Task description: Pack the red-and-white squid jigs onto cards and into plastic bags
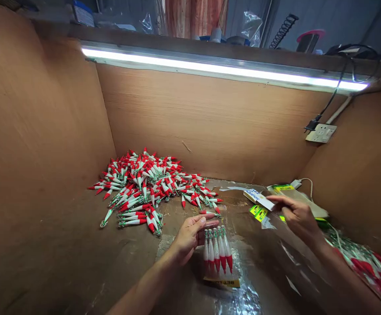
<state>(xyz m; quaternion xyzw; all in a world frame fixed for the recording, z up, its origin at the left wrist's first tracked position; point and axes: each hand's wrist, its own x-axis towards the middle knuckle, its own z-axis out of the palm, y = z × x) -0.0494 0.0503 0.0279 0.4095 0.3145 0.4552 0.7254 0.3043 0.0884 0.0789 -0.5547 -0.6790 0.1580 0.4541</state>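
My left hand (190, 236) holds the top edge of a clear packet (218, 258) that contains several red-and-white lures side by side, with a yellow label at its bottom. The packet rests on the brown table near the front centre. My right hand (295, 216) reaches right and back, its fingers pinched on a small white card (259, 197) beside yellow-green labels (259, 213). A large heap of loose red-and-white lures (147, 188) lies at the back left of the table.
Brown board walls enclose the table on three sides, with a lit tube lamp (223, 69) along the back. A wall socket (321, 132) with a plugged cable sits at the right. Filled packets (364, 258) pile up at the right edge.
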